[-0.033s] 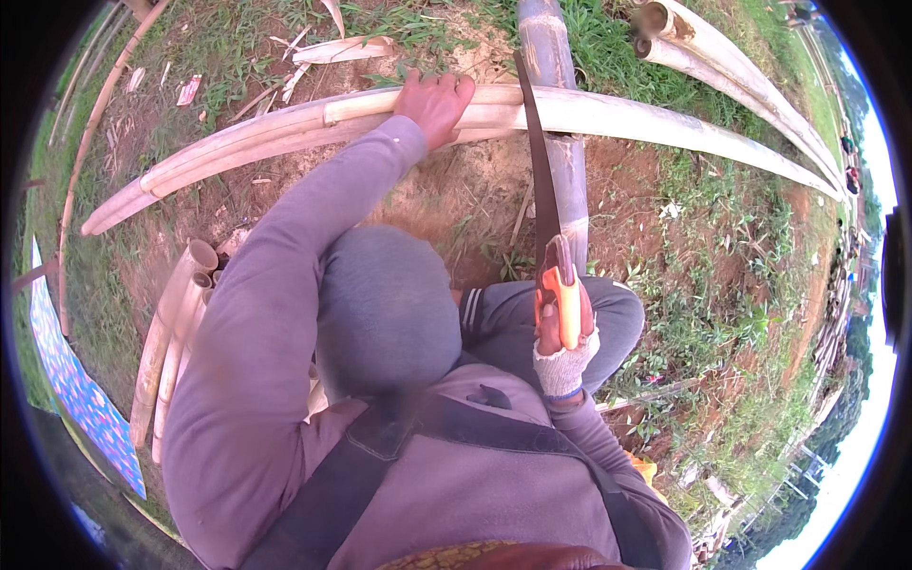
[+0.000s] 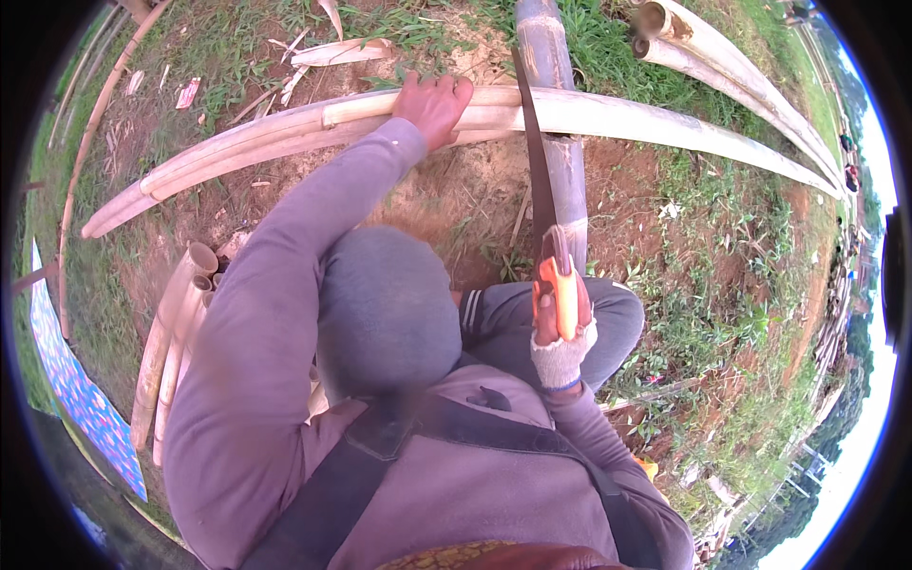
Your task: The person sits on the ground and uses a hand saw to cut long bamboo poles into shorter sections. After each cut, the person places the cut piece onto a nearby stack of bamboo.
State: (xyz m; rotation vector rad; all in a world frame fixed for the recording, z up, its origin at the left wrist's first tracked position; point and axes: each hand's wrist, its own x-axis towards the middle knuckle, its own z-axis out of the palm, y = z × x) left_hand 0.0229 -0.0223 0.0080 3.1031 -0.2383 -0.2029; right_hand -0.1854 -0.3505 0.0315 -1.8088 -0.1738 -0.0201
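My right hand [image 2: 562,344], in a white fingerless glove, grips the orange handle of a handsaw [image 2: 538,180]. The saw's long dark blade points away from me and lies across pale bamboo poles [image 2: 617,112]. Bare and bent over those poles, my left hand [image 2: 434,106] holds them down just left of the blade; its fingertips are partly hidden behind them. The poles run sideways and rest across a thicker grey bamboo pole [image 2: 567,180], close to where the blade crosses. How deep the blade sits in the bamboo I cannot tell.
Short bamboo pieces [image 2: 171,332] lie near my left side, and more bamboo poles [image 2: 703,57] lie at the far right. A bamboo sheath scrap [image 2: 342,52] and sawdust lie on the ground ahead. My bent knee [image 2: 616,328] is close to the saw handle.
The saw and my right hand have shifted slightly forward, away from me. My left hand stays in place on the bamboo poles.
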